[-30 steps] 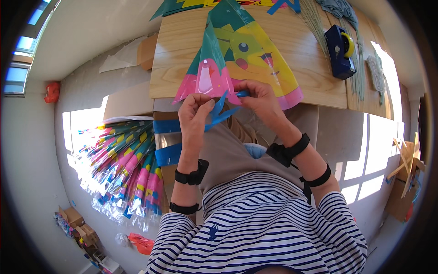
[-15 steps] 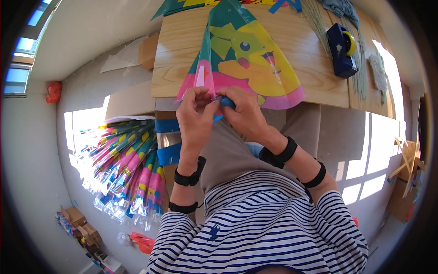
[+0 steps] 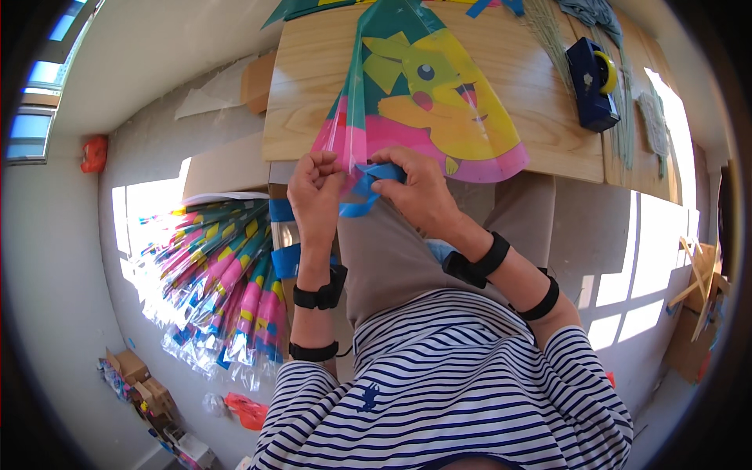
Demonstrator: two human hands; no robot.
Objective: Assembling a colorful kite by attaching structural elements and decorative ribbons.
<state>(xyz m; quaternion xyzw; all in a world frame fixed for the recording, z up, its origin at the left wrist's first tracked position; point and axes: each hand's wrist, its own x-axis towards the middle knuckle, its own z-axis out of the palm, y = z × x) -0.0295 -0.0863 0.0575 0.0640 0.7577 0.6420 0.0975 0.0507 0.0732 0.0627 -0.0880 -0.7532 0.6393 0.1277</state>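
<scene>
A kite-like sheet of thin plastic (image 3: 439, 117), printed green, yellow and pink with a yellow cartoon figure, lies over the near edge of the wooden table. Its lower left part is folded into a lengthwise strip. At the pink bottom of that fold, my left hand (image 3: 317, 192) has its thumb and fingers pinched together on the sheet's edge. A blue ribbon (image 3: 359, 208) loops down beside it. My right hand (image 3: 415, 188) is closed around this ribbon, with a bunched length showing between thumb and forefinger. The exact pinch points are partly hidden by the fingers.
A dark blue tape dispenser (image 3: 593, 86) stands on the wooden table (image 3: 313, 78), near thin pale rods (image 3: 548, 35) and a clear packet (image 3: 652, 124). Left of my legs lies a fanned pile of colourful wrapped bundles (image 3: 219, 274), beside blue ribbon (image 3: 288, 261) hanging near the table.
My left hand has moved left and slightly down, apart from the right. More of the blue ribbon now shows looped between the hands. The printed sheet has shifted slightly right.
</scene>
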